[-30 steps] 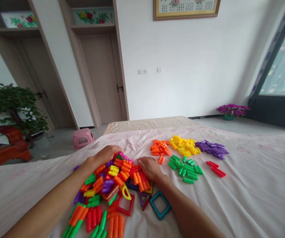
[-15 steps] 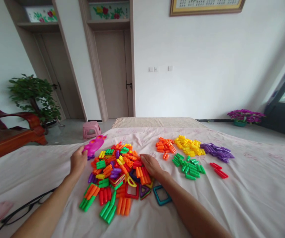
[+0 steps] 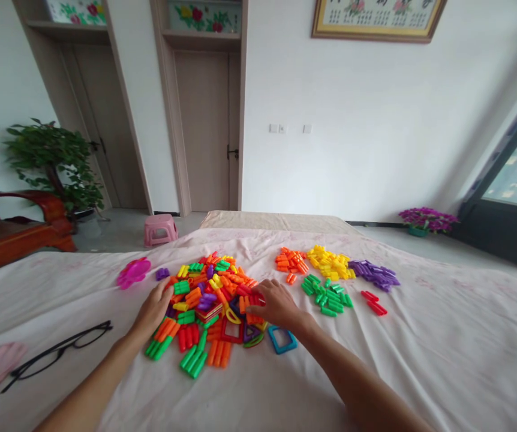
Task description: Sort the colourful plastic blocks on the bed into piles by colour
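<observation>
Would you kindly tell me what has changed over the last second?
The left hand has carried the magenta piece leftward from the mixed pile, let it go on the cloth and returned to the pile's left edge. The right hand stays at the right edge. The orange heap, yellow heap, purple heap and green heap look unchanged.

a home, w/ wooden chair, potted plant, stool & framed pic.
</observation>
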Motion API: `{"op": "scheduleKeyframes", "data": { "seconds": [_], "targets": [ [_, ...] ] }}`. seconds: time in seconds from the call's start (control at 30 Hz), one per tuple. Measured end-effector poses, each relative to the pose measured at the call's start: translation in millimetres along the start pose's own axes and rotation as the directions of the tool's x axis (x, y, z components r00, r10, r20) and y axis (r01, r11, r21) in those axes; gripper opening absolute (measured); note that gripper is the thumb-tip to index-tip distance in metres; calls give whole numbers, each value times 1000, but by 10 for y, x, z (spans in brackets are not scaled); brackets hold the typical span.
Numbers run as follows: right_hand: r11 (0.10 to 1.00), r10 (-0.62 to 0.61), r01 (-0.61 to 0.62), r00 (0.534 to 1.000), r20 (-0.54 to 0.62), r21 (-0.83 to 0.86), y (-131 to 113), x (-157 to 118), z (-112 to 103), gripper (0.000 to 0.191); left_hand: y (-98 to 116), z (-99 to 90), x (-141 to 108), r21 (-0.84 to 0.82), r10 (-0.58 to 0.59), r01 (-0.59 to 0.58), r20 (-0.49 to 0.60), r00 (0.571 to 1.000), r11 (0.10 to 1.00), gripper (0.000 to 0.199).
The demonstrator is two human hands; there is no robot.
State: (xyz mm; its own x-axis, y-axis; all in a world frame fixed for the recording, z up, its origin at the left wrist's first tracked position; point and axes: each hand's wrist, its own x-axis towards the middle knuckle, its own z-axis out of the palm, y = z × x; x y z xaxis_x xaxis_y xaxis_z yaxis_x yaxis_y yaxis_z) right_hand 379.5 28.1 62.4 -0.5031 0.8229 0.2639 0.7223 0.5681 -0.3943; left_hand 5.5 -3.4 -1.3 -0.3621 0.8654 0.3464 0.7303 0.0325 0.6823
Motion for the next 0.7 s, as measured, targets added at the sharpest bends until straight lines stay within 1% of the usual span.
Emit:
{"op": "scheduleKeyframes", "data": {
  "seconds": [0.07,0.13,0.2,0.23,0.27,0.3,0.33,0.37,0.4,0.47,0.53,0.6,0.67,0.7],
  "targets": [
    [999,48,-48,999,-2,-23,-53,-42,12,38,54,68,-35,-22,-31,32,23,999,999,54],
    [996,86,-86,996,-21,9,-68,-40,54,34,160,70,-64,-10,-27,27,-7,1000,1000,53],
    [984,133,-124,989,-63,130,-56,-15,130,30,356,26,-119,15,37,-36,-59,998,999,50],
    [962,164,-141,983,-82,235,-46,1,180,28,489,1,-162,42,115,-112,-96,989,993,47],
    [920,199,-153,975,-95,361,-39,17,236,27,640,-20,-215,58,207,-202,-115,972,978,43],
    [856,231,-154,968,-99,494,-37,32,294,26,799,-29,-275,54,283,-279,-89,955,959,39],
    [775,256,-145,962,-96,615,-40,46,348,27,959,-25,-339,31,328,-327,-64,942,945,37],
    [688,271,-127,958,-91,715,-50,57,395,29,1109,-7,-402,2,349,-349,-26,937,937,36],
    [603,276,-103,957,-87,791,-65,65,432,31,1240,25,-460,-24,345,-344,35,938,938,36],
    [468,271,-60,960,-79,881,-104,74,472,36,1431,112,-547,-67,283,-276,159,946,959,39],
    [398,262,-33,962,-79,917,-142,76,477,39,1523,204,-589,-100,213,-192,288,934,976,38],
    [378,257,-8,961,-97,926,-168,75,472,40,1539,276,-594,-133,188,-147,385,903,980,33],
    [401,244,8,963,-115,916,-178,71,478,41,1513,323,-580,-183,189,-122,409,893,976,33],
    [430,235,5,965,-117,903,-178,69,487,43,1495,340,-573,-216,187,-106,399,898,971,35]
  ]
}}
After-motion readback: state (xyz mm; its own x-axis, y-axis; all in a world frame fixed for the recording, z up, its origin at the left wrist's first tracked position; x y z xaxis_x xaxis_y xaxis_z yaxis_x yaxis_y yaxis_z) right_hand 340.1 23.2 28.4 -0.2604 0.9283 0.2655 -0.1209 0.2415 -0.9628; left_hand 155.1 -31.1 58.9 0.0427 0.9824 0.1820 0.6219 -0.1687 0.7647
